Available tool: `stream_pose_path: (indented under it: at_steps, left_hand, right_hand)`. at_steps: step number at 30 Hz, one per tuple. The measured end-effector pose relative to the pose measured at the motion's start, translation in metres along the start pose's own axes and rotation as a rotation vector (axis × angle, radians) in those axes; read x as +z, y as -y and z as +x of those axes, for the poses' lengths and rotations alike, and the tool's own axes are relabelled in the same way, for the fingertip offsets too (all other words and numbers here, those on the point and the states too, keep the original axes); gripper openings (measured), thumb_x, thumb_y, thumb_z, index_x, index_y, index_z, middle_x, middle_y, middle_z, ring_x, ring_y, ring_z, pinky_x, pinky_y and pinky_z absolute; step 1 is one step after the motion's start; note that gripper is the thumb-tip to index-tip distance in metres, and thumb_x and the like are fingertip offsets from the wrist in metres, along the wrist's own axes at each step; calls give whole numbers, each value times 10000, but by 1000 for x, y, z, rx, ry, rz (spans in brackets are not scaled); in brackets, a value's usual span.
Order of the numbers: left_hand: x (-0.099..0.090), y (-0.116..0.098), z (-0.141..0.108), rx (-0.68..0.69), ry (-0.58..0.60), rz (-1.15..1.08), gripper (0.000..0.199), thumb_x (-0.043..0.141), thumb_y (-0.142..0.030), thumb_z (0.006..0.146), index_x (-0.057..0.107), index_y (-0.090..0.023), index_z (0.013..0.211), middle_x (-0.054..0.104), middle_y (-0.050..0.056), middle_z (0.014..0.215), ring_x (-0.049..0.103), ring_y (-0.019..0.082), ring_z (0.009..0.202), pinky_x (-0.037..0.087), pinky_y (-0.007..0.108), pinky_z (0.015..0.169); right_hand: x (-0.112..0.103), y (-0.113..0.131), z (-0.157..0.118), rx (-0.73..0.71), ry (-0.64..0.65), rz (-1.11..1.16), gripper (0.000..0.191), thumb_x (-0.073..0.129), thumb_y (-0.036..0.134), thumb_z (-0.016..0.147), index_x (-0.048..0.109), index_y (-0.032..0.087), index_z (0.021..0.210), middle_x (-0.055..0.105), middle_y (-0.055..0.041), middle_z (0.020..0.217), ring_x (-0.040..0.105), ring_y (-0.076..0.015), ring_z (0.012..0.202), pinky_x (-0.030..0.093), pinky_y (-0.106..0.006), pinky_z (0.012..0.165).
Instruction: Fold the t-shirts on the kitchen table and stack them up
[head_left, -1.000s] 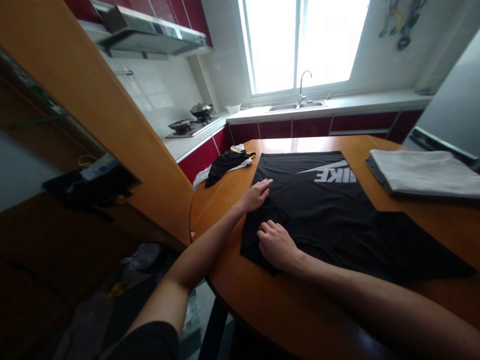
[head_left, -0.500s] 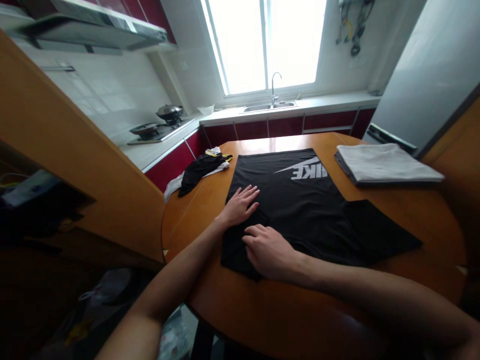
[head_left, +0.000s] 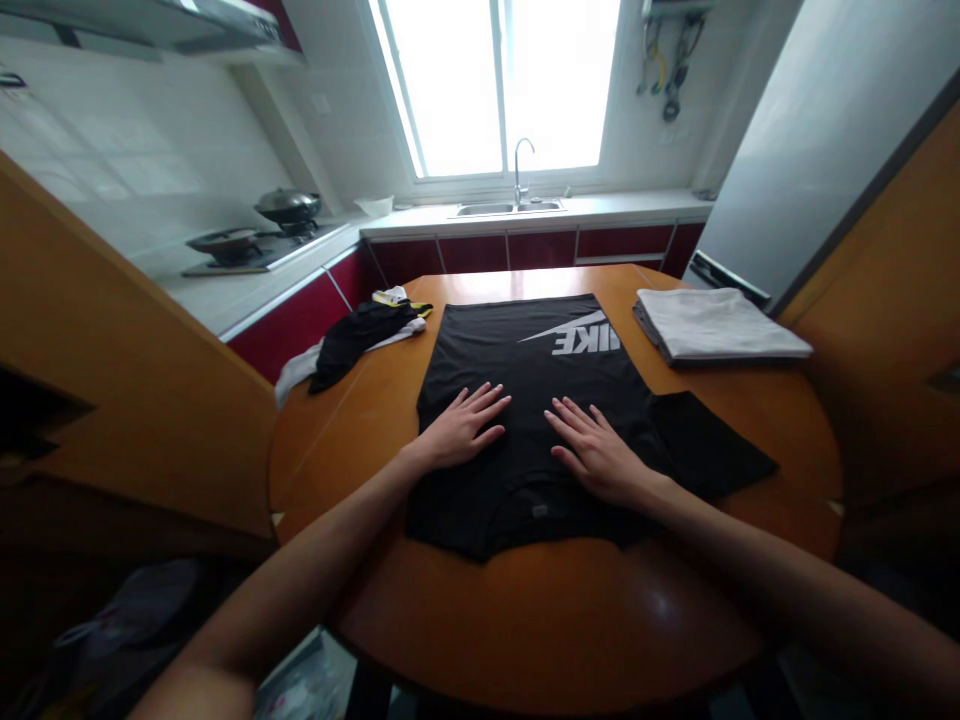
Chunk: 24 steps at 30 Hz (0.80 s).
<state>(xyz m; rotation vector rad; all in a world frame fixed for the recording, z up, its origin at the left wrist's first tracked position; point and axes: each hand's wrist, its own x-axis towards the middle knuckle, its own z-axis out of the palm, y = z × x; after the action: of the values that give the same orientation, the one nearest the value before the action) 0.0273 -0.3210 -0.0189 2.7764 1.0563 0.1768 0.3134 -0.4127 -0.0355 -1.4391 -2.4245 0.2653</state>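
A black T-shirt (head_left: pixel 517 370) lies spread on the wooden table, its neckline toward me and a white NIKE print upside down near the far right edge. Its left side is folded in, while the right sleeve (head_left: pixel 709 440) sticks out flat to the right. My left hand (head_left: pixel 463 425) rests palm down on the shirt's left part, fingers stretched out. Across from it, my right hand (head_left: pixel 596 450) lies flat on the right half, fingers apart. Neither hand grips the cloth.
Folded white and grey cloths (head_left: pixel 720 325) lie stacked at the table's right. A rumpled heap of black, white and yellow clothing (head_left: pixel 360 335) is at the left edge. Beyond the round table (head_left: pixel 555 620) are a counter with a sink (head_left: pixel 487 210) and a stove with pans (head_left: pixel 289 205).
My right hand has moved from the shirt's near left part to its right half and opened flat. My left hand stays on the left side. The view has shifted slightly to the right.
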Motion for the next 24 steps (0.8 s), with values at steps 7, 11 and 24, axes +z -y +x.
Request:
stream_pose_path:
  at_steps: [7,11,24]
  left_hand:
    - [2,-51,-18,218,79,-49,677,431,-525,1026,179,-298,1612,193,59,1668,127,256,1546,78,506,1247]
    - [3,-62,-25,259,100,-50,751,466,-547,1005,130,-278,1620,138,75,1675,102,266,1548,47,504,1250]
    - [-6,-66,-22,357,135,-120,818,536,-521,986,63,-312,1619,185,70,1668,149,279,1538,113,534,1249]
  right_hand:
    - [1,-3,-13,-84,41,37,532,407,415,1035,396,268,1545,300,-84,1632,217,-271,1523,213,-579,1208]
    - [-1,-5,-13,-64,-36,57,477,393,342,1038,469,253,1501,363,-85,1607,253,-257,1513,241,-567,1204]
    - [-70,-93,-70,489,-574,-8,302,517,236,921,715,164,1136,709,-131,1170,649,-266,1108,490,-412,1021]
